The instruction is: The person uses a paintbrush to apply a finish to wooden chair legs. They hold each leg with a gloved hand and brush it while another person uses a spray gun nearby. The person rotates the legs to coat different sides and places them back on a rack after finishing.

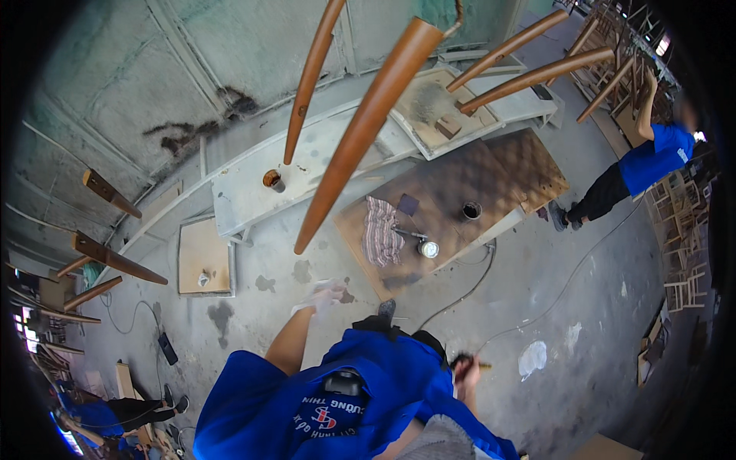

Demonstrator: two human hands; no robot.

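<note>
My left hand (328, 294) is smeared by motion. Something whitish and thin, a glove or a cloth, covers it, and its fingers cannot be made out. Nearest to it hangs a long tapered brown wooden leg (360, 146), its lower tip above the hand and apart from it. Low on the right, my right hand (466, 377) is closed around a small object (484, 366), dark at one end and yellowish at the other; blur hides its kind. Another brown wooden leg (308, 88) hangs farther back.
A low brown board (460, 192) carries a striped cloth (383, 232), a white-topped can (428, 249) and a dark cup (471, 210). A pale bench (322, 157) stands behind. More legs hang at both sides. A co-worker (636, 165) stands right; a hose (468, 287) crosses the floor.
</note>
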